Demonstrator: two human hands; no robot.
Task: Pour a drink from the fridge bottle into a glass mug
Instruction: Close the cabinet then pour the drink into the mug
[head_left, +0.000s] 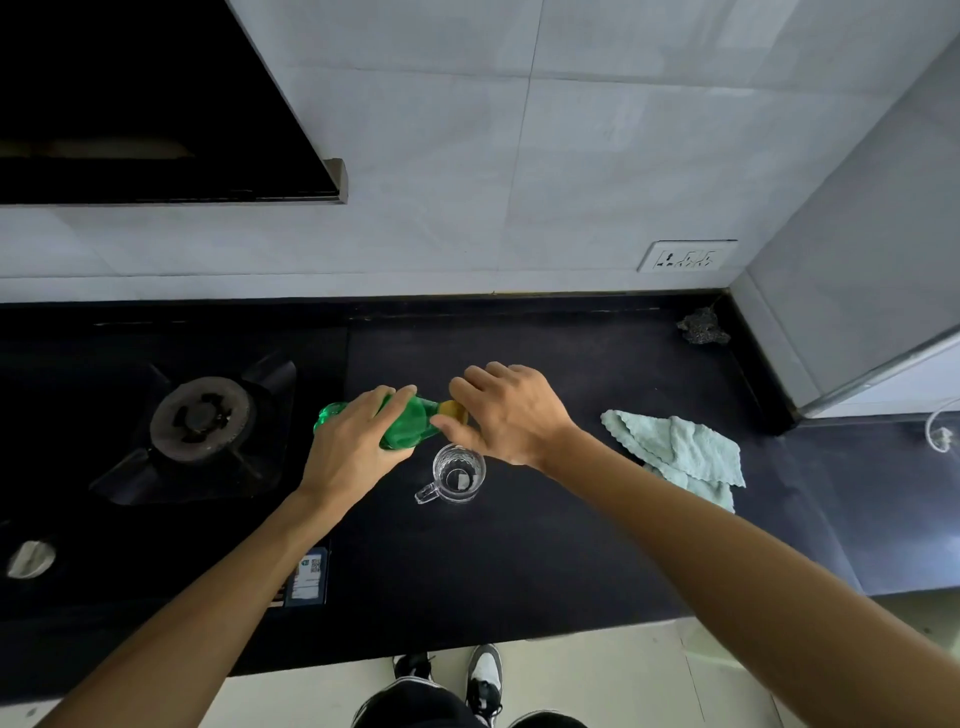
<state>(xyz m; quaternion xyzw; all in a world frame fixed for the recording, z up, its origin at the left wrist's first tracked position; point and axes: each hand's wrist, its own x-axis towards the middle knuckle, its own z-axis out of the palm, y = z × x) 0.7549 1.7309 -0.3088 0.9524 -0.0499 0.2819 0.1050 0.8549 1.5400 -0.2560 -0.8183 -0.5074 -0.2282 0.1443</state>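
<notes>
Green plastic fills the left hand (358, 441): the bottle (405, 428) lies almost on its side, gripped round the body with the fingers wrapped over the top. Its long axis runs from the base, which sticks out beyond the left knuckles on the stove side, across to the neck and the yellow cap (453, 410), which point straight at the right hand (511, 415).

That right hand meets the bottle end-on. Thumb and fingers are pinched around the cap, so it is closed on it rather than open; whether the cap is tight or partly loosened I cannot tell. The two hands sit close together, joined only by the bottle between them.

Just below the right thumb, on the near side of the cap, the glass mug (458, 474) stands upright and empty on the dark counter (571, 545), with its handle turned toward the left forearm. The bottle's neck hangs above and just behind the mug's far rim.

My reading is that the cap is the step in hand and no liquid has gone in. Once it is off, the mouth already faces the right way, so a small dip of the left wrist toward the body should bring the stream over the mug.

A pale cloth (680, 457) lies well out past the right wrist, clear of the work.
</notes>
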